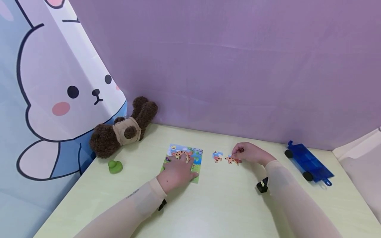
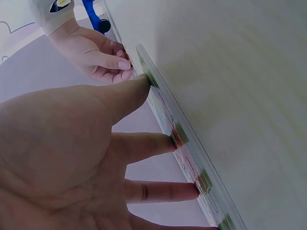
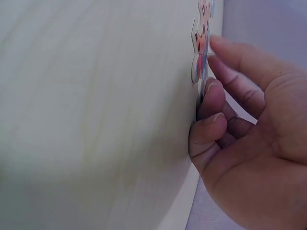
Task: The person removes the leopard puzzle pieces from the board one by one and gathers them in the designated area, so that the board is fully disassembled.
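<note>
My left hand (image 1: 178,172) lies with spread, fairly straight fingers on a colourful puzzle board (image 1: 197,162) printed with a spotted animal. In the left wrist view, the thumb and fingertips press along the face of this thin board. To its right, my right hand (image 1: 248,152) has curled fingers, with thumb and index at the right end of an orange spotted puzzle piece (image 1: 232,160). The right wrist view shows that puzzle piece (image 3: 200,48) low over the table beside the fingertips. Another puzzle piece (image 1: 217,156) lies between that one and the board.
A brown plush bear (image 1: 104,140) lies at the back left of the table (image 1: 220,205), with a green toy duck (image 1: 114,167) in front of it. Far right stands a blue toy trailer (image 1: 311,163) with black wheels. A purple cloth (image 1: 226,72) hangs behind the table.
</note>
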